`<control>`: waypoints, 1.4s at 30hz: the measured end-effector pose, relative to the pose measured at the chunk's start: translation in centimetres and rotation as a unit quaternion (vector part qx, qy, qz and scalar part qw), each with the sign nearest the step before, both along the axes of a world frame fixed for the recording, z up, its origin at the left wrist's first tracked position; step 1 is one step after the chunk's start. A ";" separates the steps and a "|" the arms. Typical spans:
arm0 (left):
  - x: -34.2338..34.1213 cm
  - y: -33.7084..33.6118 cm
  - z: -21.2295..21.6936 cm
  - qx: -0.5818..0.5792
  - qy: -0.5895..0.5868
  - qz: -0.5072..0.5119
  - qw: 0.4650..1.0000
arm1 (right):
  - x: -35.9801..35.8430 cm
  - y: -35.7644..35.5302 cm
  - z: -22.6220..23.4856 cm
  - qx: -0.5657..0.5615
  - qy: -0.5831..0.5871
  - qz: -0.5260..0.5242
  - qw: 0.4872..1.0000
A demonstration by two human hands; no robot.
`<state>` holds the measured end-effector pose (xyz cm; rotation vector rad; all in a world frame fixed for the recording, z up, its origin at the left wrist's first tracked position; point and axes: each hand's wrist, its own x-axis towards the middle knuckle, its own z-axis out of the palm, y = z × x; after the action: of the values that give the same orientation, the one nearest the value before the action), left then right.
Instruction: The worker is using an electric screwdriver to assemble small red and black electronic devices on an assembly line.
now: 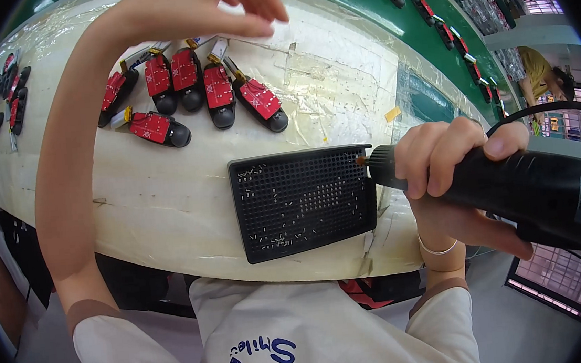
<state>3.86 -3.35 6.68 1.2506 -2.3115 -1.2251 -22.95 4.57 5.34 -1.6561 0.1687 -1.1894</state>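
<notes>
My right hand is wrapped round a black electric screwdriver. Its ribbed nose points left, and the tip is over the upper right corner of a black perforated tray. Small pale screws lie in the tray, some standing in its holes and others loose. At the top, my left hand hangs above the table, thumb and fingers apart, with nothing visible in it. Below that hand rests a cluster of black rounded housings with red circuit boards; silver and yellow pieces stick out at their ends.
More such black-and-red units lie at the far left of the pale, film-covered table. A row of them sits on a green surface beyond. Another person is at the right. A black cable runs above the screwdriver.
</notes>
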 end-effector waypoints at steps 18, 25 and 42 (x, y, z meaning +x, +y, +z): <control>-5.0 -16.0 -5.8 -0.374 -0.196 0.125 0.898 | -0.7 0.4 3.0 -0.038 -0.048 -0.048 0.997; -7.5 -5.2 -3.9 -0.300 -0.053 -0.063 0.950 | -1.4 -1.2 2.8 -0.052 -0.062 -0.013 0.997; -10.6 4.3 -6.3 -0.161 0.102 -0.033 0.981 | -0.4 -3.7 -0.4 -0.038 -0.060 -0.058 0.996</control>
<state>-6.79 0.92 0.40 0.9012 -2.2978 -0.9011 -23.33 0.91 4.99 -1.6544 0.1477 -1.3948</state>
